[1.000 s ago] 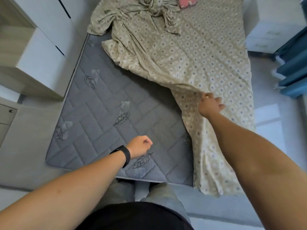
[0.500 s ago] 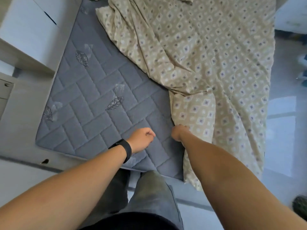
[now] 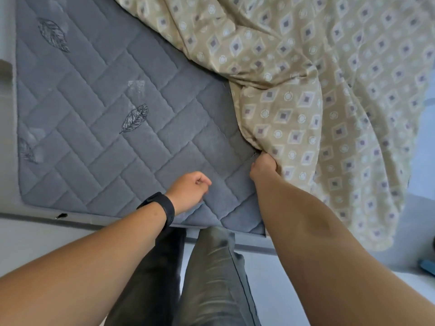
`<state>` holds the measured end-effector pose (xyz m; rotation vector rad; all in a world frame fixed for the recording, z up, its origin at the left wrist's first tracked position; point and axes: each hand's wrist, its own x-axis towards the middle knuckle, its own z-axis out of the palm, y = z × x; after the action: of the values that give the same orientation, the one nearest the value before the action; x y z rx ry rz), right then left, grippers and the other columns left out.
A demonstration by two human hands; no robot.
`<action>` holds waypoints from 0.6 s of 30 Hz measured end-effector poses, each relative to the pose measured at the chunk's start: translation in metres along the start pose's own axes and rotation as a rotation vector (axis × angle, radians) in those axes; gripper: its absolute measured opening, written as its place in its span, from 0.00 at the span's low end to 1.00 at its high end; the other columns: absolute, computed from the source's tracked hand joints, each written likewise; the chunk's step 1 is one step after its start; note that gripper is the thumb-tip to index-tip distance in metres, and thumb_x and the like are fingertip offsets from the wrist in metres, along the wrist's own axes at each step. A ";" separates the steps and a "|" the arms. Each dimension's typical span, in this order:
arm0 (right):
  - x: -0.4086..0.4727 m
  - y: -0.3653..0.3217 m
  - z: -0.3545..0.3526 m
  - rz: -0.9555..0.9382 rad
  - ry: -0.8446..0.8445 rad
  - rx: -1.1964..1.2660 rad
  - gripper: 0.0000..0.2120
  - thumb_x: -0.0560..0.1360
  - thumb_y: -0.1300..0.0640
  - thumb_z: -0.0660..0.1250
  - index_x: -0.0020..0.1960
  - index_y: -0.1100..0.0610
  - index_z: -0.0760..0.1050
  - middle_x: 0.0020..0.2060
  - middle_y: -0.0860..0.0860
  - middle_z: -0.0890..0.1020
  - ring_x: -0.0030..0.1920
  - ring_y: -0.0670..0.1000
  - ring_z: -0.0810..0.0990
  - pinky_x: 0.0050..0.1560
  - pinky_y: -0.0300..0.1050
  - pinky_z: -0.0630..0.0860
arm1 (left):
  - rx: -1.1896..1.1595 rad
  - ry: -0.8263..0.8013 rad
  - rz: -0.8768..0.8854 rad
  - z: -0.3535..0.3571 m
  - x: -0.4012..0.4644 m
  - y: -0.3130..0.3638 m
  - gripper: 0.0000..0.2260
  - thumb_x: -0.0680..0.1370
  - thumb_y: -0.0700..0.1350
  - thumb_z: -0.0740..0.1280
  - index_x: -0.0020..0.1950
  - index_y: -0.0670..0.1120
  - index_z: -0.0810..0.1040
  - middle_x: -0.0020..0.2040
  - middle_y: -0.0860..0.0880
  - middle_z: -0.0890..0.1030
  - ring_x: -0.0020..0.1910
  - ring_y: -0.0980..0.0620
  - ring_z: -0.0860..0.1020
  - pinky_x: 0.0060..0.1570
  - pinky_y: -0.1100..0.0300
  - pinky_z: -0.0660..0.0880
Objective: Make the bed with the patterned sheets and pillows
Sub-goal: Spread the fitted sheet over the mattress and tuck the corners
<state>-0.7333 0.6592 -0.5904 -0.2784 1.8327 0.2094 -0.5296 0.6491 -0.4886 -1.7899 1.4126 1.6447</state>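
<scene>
A beige sheet with a diamond pattern covers the right half of the bed and hangs off its foot on the right. The grey quilted mattress with stitched leaves lies bare on the left. My right hand is closed on a folded edge of the sheet near the middle of the mattress. My left hand, with a black band on the wrist, hovers in a loose fist just above the mattress near its foot edge, holding nothing. No pillows are in view.
My legs in dark trousers stand against the foot of the bed. The pale bed frame runs along the foot and left side. Light floor shows to the right of the hanging sheet.
My right hand left the far fold and came down to the sheet's edge near the foot, now gripping it. The view moved closer and lower. My left hand stayed in place.
</scene>
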 end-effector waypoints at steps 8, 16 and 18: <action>-0.088 0.018 -0.009 -0.232 0.112 0.081 0.14 0.84 0.61 0.55 0.63 0.63 0.75 0.60 0.62 0.79 0.60 0.59 0.78 0.58 0.47 0.72 | 0.148 0.019 0.104 -0.002 -0.026 0.037 0.07 0.80 0.42 0.62 0.50 0.51 0.79 0.43 0.52 0.80 0.44 0.48 0.79 0.49 0.54 0.76; -0.238 0.059 -0.033 -0.374 -0.051 0.233 0.12 0.75 0.57 0.62 0.33 0.57 0.71 0.28 0.51 0.75 0.24 0.45 0.67 0.25 0.36 0.63 | 0.622 0.084 0.321 0.024 -0.053 0.051 0.37 0.72 0.59 0.69 0.78 0.54 0.59 0.72 0.46 0.62 0.67 0.41 0.70 0.60 0.45 0.77; -0.257 0.069 -0.047 -0.416 -0.045 0.220 0.11 0.74 0.55 0.62 0.34 0.57 0.73 0.27 0.50 0.76 0.26 0.46 0.66 0.29 0.39 0.63 | 0.670 0.222 0.396 0.026 -0.074 0.055 0.41 0.71 0.58 0.74 0.77 0.50 0.57 0.70 0.46 0.58 0.66 0.41 0.67 0.56 0.45 0.78</action>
<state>-0.7290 0.7325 -0.3300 -0.4860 1.6936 -0.2715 -0.5771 0.6763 -0.4104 -1.3774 2.1976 0.9349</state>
